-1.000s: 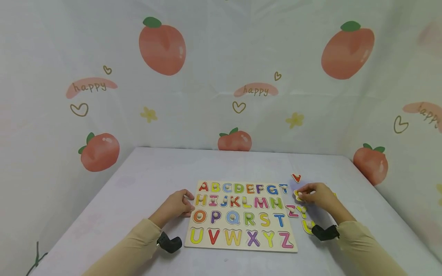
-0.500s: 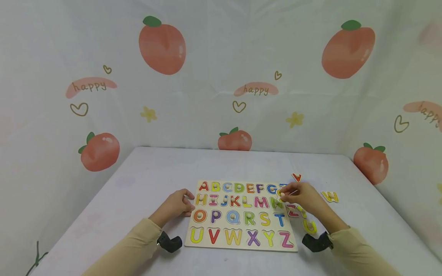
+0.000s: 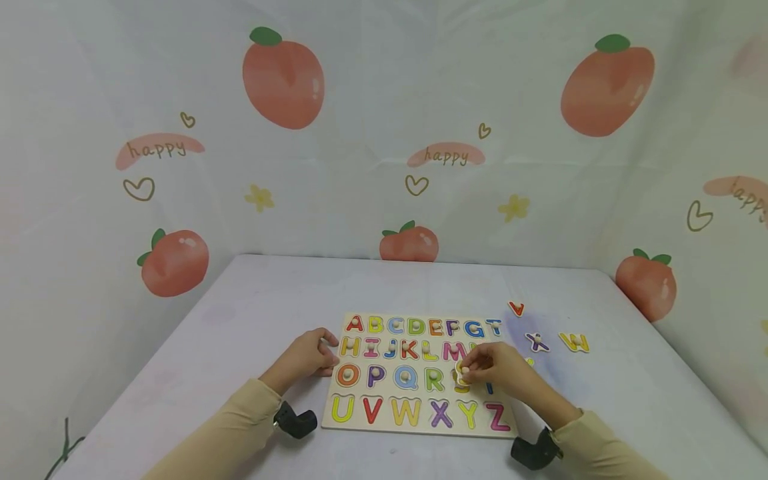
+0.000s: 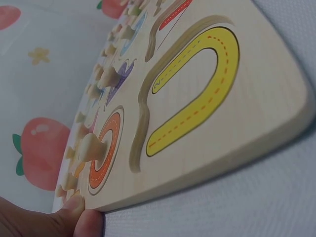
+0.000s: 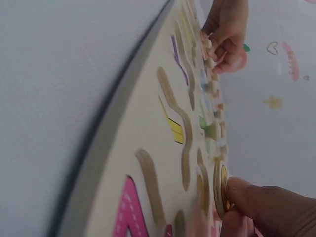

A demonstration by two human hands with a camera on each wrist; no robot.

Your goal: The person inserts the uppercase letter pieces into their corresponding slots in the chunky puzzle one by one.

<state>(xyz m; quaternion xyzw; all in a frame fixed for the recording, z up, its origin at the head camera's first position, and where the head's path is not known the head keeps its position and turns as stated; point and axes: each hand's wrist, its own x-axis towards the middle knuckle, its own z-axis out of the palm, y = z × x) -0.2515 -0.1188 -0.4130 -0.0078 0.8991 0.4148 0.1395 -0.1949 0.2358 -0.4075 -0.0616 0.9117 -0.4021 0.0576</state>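
Observation:
My right hand (image 3: 495,363) pinches a yellow letter S piece (image 3: 459,372) by its knob, over the S recess in the third row of the wooden alphabet board (image 3: 389,387). In the right wrist view the piece (image 5: 220,190) stands tilted on edge between thumb and finger. Fingertips of my left hand (image 3: 303,353) rest against the board's left edge; the left wrist view has the thumb (image 4: 74,205) at the corner beside the orange O (image 4: 106,150). Knobbed letters fill the upper rows, while the bottom recesses, such as the yellow U (image 3: 343,409), hold no pieces.
Right of the board lie a red V (image 3: 516,308), a purple X (image 3: 537,342) and a yellow W (image 3: 574,342). Another yellow piece (image 3: 530,361) shows partly behind my right hand. A blue T-like piece (image 3: 494,327) lies at the board's upper right corner.
My right hand has carried the yellow S piece from the table at the right, leftward and nearer me, over the board's third row. The left hand has stayed at the board's edge.

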